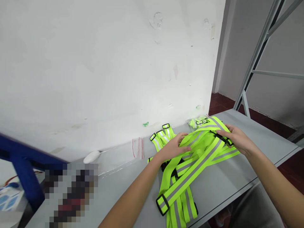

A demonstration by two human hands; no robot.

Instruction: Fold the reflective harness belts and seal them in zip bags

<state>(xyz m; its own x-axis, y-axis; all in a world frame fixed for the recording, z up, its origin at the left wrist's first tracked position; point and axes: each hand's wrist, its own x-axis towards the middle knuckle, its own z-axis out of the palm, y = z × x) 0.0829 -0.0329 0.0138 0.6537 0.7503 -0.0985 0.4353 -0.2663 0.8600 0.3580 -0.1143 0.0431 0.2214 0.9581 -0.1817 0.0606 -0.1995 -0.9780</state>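
Observation:
A tangle of neon yellow-green reflective straps [197, 167] with grey stripes and black buckles lies on the grey table, partly lifted between my hands. My left hand [174, 147] reaches into the left side of the tangle, thumb and fingers about a fold of strap. On the right, my right hand [237, 137] is closed on a strap edge beside a black buckle [229, 142]. A strap with a black slider [162, 204] runs down toward the near left. More strap ends with black sliders [165, 126] lie behind my left hand.
By the wall [106, 63] is a clear bag of folded straps [199, 122]. Farther left lie a clear plastic bag with red lines [137, 148] and a white rounded object [92, 156]. A blue metal frame [23, 167] borders the left, a grey metal rack [255, 60] the right.

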